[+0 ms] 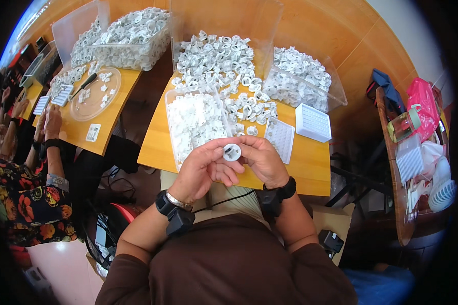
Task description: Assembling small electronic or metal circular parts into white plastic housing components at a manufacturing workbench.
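Both our hands meet on one small white round part above the near edge of the tabletop.

Our left hand (201, 170) and right hand (262, 160) pinch the white round part (232, 152) between them, fingers closed on its rim. Just beyond it, on the wooden tabletop (305, 168), stand a clear bin of white pieces (193, 122), a loose heap of white rings (216, 61) and a white grid tray (313, 122).

Bright even daylight over my wooden surface (310, 162), white plastic parts (213, 56) nearly washed out, glare on the clear round lid (94, 94), soft shadows under my hands, fisheye bending edges, black corners, blurred dim rim.
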Motion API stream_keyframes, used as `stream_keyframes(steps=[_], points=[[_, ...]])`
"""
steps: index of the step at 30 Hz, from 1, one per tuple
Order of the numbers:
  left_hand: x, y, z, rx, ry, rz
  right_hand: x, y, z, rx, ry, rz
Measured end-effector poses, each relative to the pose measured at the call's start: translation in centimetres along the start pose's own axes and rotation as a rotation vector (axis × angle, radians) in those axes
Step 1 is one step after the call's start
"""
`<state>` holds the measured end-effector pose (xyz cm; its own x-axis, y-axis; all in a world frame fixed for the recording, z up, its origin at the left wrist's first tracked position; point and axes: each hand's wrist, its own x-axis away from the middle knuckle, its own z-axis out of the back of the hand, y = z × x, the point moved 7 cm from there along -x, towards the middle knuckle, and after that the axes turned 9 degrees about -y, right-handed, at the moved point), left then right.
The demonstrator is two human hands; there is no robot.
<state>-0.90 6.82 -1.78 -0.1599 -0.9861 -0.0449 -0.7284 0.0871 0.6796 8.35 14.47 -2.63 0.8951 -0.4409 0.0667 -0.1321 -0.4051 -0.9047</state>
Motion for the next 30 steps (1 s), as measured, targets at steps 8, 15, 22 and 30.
stream_keyframes(steps=[8, 15, 22, 30], points=[[0.4, -0.6, 0.5, 0.048, 0.008, 0.007, -0.1, -1.2, -1.1, 0.339, 0.137, 0.070], [1.3, -0.5, 1.5, 0.138, 0.054, -0.058, 4.7, -6.3, 3.4, 0.945, 0.555, 0.283], [0.1, -1.5, 0.7, 0.141, 0.020, -0.005, 7.9, -6.9, 9.3, 1.344, 0.648, 0.100], [-0.2, -2.5, -0.1, 0.069, 0.030, 0.074, 5.6, -4.4, 8.4, 1.622, 0.626, 0.042]])
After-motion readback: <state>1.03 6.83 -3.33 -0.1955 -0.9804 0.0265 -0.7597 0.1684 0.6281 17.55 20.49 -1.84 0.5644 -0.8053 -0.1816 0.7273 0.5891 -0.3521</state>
